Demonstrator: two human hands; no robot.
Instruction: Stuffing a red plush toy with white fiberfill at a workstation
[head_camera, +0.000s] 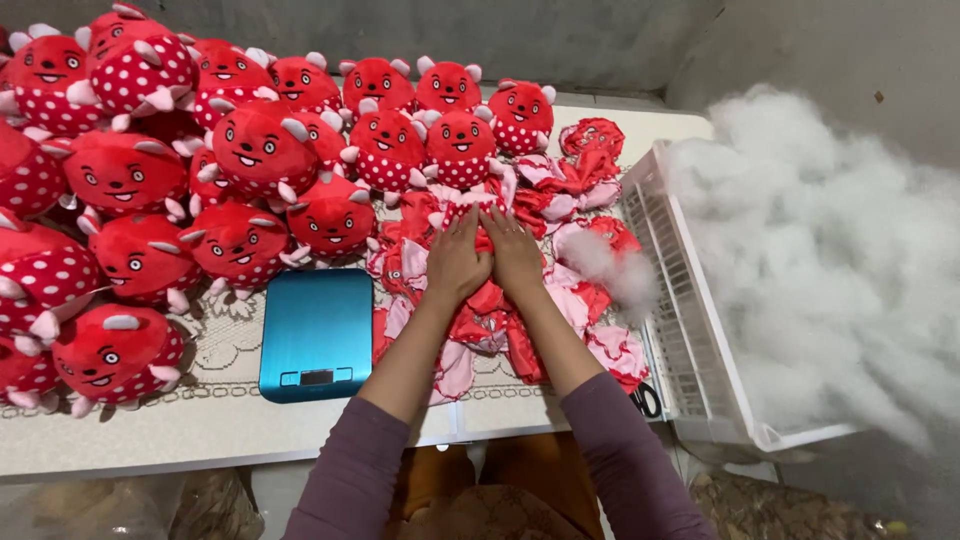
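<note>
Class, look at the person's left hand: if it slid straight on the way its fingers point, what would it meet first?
The left hand points away across the pile of unstuffed red skins. It would probably meet the spotted stuffed toy just beyond its fingertips first, though depth is hard to judge.

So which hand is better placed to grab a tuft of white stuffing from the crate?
Probably the right hand. Both hands rest on the pile of unstuffed red skins, but the white crate and its stuffing lie on its side; the left hand would have to cross over.

Stuffed red toys (240, 150) block 9 to 12 o'clock; white crate (690, 330) walls off 3 o'clock; blue scale (316, 333) at 8. Bare table edge (200, 440) at 7 o'clock passable.
</note>
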